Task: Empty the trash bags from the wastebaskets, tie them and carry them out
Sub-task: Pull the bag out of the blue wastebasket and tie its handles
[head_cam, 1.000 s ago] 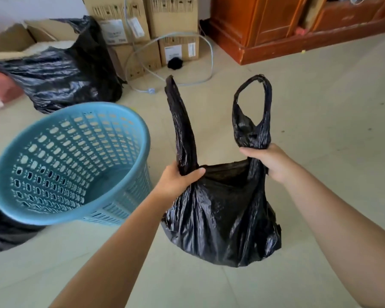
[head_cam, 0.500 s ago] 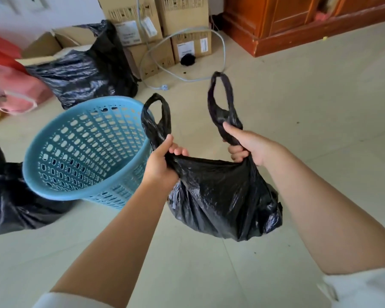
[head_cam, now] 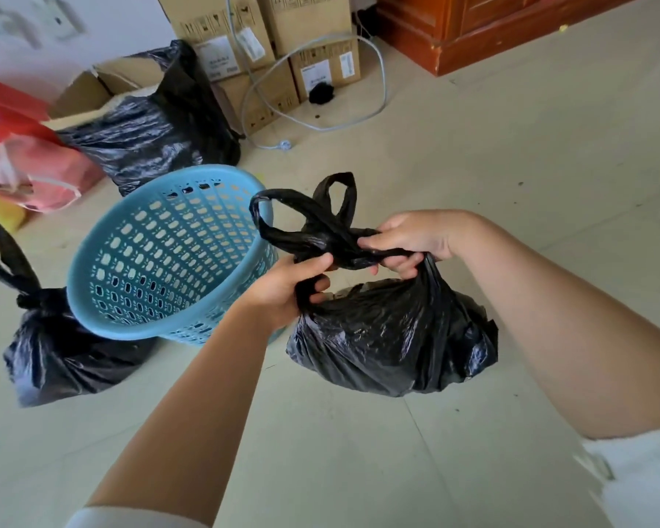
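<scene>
A filled black trash bag [head_cam: 393,337] hangs above the floor in front of me. Its two handle loops [head_cam: 321,219] are crossed over each other at the top. My left hand [head_cam: 286,287] grips one twisted handle below the crossing, and my right hand [head_cam: 412,242] pinches the other just to the right. Left of the bag stands a light blue perforated wastebasket [head_cam: 161,257], tilted toward me, with no liner inside. A second black bag [head_cam: 58,356] with knotted handles sits on the floor at the far left, partly behind the basket.
A large black bag [head_cam: 149,135] lies by an open cardboard box at the back left, beside red bags [head_cam: 23,161]. Stacked cardboard boxes [head_cam: 260,43] and a looped grey cable [head_cam: 321,123] stand at the back. A wooden cabinet [head_cam: 492,28] fills the back right. Pale tiled floor lies around.
My hands have come together and the two handles, held apart and upright before, are now crossed over each other. The view has shifted, showing more of the knotted bag at left.
</scene>
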`<state>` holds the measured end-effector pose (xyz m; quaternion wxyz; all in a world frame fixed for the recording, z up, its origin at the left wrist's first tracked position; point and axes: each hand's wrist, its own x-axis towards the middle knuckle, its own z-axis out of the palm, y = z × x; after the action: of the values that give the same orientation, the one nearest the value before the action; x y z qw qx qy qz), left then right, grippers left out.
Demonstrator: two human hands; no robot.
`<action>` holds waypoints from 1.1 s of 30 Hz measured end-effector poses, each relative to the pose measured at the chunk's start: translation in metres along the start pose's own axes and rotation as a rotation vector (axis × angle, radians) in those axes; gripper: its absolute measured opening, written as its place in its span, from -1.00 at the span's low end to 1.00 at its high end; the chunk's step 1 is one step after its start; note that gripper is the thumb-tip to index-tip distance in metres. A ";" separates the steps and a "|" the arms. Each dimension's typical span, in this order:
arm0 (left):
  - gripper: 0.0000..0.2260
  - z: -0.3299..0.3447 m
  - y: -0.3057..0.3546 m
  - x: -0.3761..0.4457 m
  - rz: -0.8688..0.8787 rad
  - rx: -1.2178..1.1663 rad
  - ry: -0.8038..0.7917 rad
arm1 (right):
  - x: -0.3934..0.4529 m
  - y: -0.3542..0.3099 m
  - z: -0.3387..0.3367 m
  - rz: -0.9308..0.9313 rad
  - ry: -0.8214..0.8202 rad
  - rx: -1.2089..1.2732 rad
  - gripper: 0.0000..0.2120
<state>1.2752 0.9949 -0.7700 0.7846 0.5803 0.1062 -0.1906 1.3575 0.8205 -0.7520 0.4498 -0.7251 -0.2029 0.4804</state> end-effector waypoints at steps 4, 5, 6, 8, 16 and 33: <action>-0.29 -0.001 -0.008 0.000 0.060 0.042 -0.077 | 0.002 0.004 0.005 0.128 -0.122 -0.079 -0.54; -0.29 0.002 -0.007 -0.001 0.046 0.075 -0.083 | 0.003 0.003 0.006 0.147 -0.142 -0.093 -0.54; -0.32 0.003 -0.006 -0.002 0.039 0.099 -0.077 | 0.004 0.002 0.007 0.165 -0.160 -0.110 -0.53; -0.49 0.008 -0.004 -0.002 0.041 0.093 -0.008 | 0.005 -0.001 0.008 0.200 -0.184 -0.150 -0.53; -0.37 0.016 0.004 -0.006 0.026 -0.296 0.038 | 0.007 0.005 0.008 0.301 -0.216 -0.138 -0.53; -0.81 0.012 0.000 0.002 -0.149 -0.045 0.335 | 0.015 0.011 0.007 -0.225 0.330 0.457 -0.72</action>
<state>1.2766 0.9829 -0.7668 0.7524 0.5769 0.2823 -0.1463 1.3570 0.8288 -0.7704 0.6787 -0.6463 -0.0926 0.3363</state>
